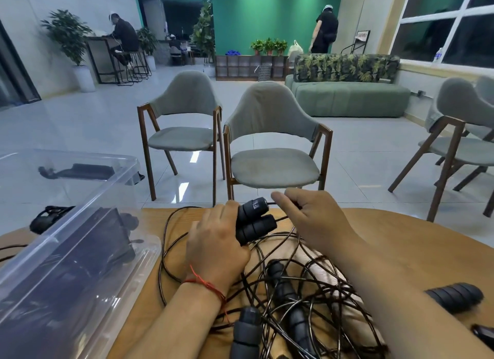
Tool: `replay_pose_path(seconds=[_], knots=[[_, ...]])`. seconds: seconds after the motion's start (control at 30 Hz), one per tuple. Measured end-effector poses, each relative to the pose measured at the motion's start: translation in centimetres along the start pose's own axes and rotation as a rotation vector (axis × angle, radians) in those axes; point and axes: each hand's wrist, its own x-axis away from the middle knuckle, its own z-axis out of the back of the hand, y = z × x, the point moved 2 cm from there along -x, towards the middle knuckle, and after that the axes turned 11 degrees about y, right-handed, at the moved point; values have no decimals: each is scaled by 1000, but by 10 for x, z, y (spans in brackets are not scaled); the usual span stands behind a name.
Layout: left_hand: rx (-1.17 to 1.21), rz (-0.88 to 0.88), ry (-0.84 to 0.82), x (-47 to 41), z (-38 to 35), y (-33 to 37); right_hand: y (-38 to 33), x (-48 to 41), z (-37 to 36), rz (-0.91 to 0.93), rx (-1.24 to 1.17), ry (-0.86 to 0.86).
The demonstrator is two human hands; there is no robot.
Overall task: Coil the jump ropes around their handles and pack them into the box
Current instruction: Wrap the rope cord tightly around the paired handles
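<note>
**Fig. 1. Beginning the wrap: handles paired, cord drawn off the caps**

My left hand (216,241) is curled round two black handles (255,219), holding them side by side just above the table (387,225) with their cap ends pointing away from me. My right hand (312,219) has its fingers curled on the cord (280,219) where it leaves the caps, with the index finger lying nearly straight. I cannot see how firmly it pinches.

The rest of this rope runs down into the tangle (307,286) of other ropes and loose handles in front of me. The clear box (53,241) stands open to my left, with dark shapes inside that are too blurred to name.

To do this step well, I judge that I should first free this cord from the tangle. I should then lay close turns under light tension along both handles. A snagged loop would drag the neighbouring ropes with it.
</note>
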Motion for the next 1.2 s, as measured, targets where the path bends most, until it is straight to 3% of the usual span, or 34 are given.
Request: replay_pose_path(seconds=[0.2, 0.43, 0.53, 0.7, 0.87, 1.07, 1.2], knots=[[45, 19, -5, 2, 1, 1, 6, -4, 6, 66, 55, 75], [380, 258, -94, 6, 2, 0, -2, 2, 6, 130, -50, 0], [644, 385, -172, 6, 0, 0, 1, 2, 4, 148, -105, 2], [1271, 753, -212, -1, 0, -3, 16, 3, -7, 69, -63, -11], [1601, 963, -204, -4, -3, 9, 5, 8, -28, 82, 47, -119], [1718, 1171, -195, -6, -3, 8, -3, 13, -53, 109, 195, -259], [1809, 1209, -108, -11, 1, 0, -1, 17, -46, 128, 246, -327]])
